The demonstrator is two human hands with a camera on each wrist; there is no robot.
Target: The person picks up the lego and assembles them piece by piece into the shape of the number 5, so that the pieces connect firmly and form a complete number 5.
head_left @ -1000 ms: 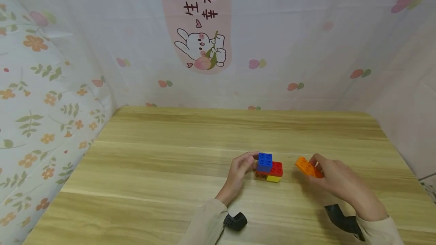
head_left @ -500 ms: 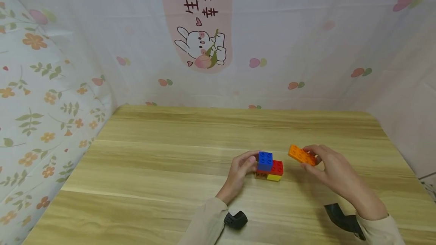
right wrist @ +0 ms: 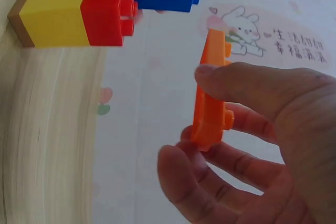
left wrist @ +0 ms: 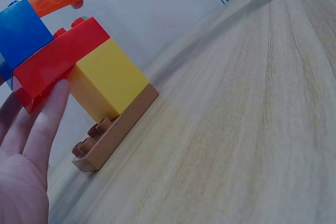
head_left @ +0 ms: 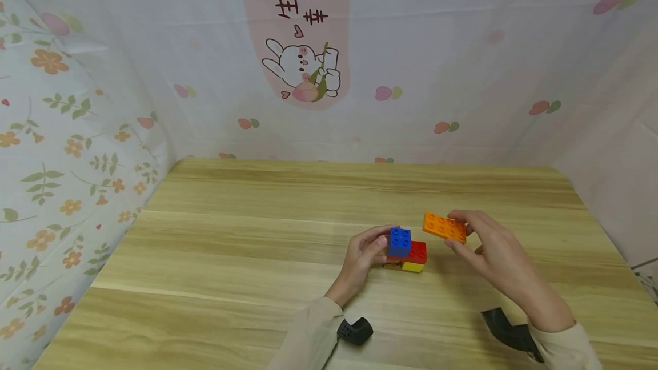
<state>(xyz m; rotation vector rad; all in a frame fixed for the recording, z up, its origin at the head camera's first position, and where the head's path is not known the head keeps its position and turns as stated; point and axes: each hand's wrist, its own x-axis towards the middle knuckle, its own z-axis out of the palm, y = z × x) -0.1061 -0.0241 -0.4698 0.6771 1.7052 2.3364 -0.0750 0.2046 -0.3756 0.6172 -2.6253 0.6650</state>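
Note:
A small stack of toy building bricks stands on the table (head_left: 247, 256). Its brown plate (left wrist: 113, 142) lies lowest, bearing a yellow brick (left wrist: 111, 80), then a red brick (left wrist: 68, 56) that overhangs to the left, with a blue brick (head_left: 400, 242) on top. My left hand (head_left: 358, 258) grips the stack's left side, fingers against the red and blue bricks. Between thumb and fingers, my right hand (head_left: 498, 253) pinches a flat orange brick (head_left: 443, 227) by its right end. That brick hangs tilted in the air, right of the blue one and apart from it.
Black curved pieces show at the left cuff (head_left: 354, 331) and the right cuff (head_left: 509, 333). A printed cloth (head_left: 462, 61) hangs behind the table, and a floral cloth (head_left: 67, 176) hangs on the left side.
My right hand has lifted the orange brick and carried it leftward and away from me, nearer the stack, turning it flatter. The left hand stays nearly still at the stack.

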